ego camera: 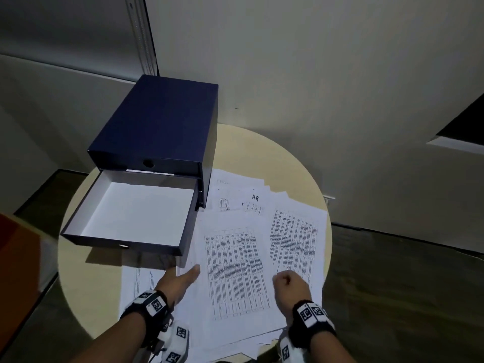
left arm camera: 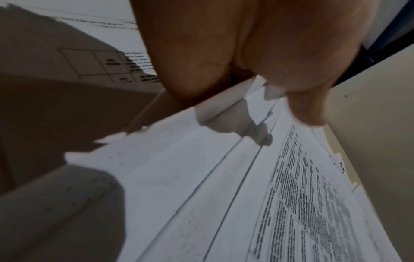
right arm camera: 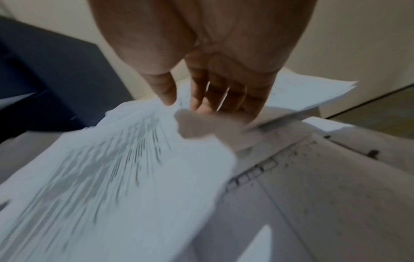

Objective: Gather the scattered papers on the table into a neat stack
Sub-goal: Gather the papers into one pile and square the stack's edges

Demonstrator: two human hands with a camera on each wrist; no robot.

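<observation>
On round table (ego camera: 288, 153), flat printed papers (ego camera: 235, 271)

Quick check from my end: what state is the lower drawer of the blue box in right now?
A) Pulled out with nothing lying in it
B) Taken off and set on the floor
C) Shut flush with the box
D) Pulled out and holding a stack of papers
A: the lower drawer juts out of the blue box with its white floor bare, while the papers lie spread on the round table beside it.

printed papers (ego camera: 237, 268) (tables of text), overlapping, scattered
</observation>
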